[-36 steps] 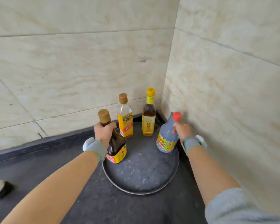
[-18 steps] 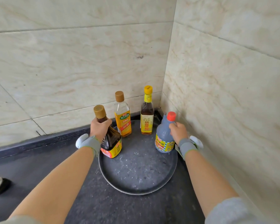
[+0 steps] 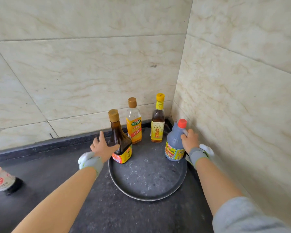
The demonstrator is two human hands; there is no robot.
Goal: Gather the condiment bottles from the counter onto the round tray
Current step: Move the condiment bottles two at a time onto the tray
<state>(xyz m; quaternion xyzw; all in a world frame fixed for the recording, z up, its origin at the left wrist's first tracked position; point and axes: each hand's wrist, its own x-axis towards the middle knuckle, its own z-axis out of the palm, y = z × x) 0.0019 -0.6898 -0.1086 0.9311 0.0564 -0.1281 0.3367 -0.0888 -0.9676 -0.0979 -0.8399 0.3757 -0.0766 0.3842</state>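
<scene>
Brown bottle (image 3: pixel 120 142) stands on our tray (image 3: pixel 148 197); left grip (image 3: pixel 102 147) open, right grip (image 3: pixel 190 138) clasping the blue bottle (image 3: pixel 174 145).

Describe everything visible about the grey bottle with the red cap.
The grey bottle looks like opaque plastic, with a bulbous body narrowing to a sloped shoulder and neck, topped by a red screw cap. A colourful yellow, red and blue label wraps its lower body. It stands upright at the right edge of the round tray, close to the right wall. The right hand grips it near the neck and what seems a side handle. No other bottle touches it.
</scene>
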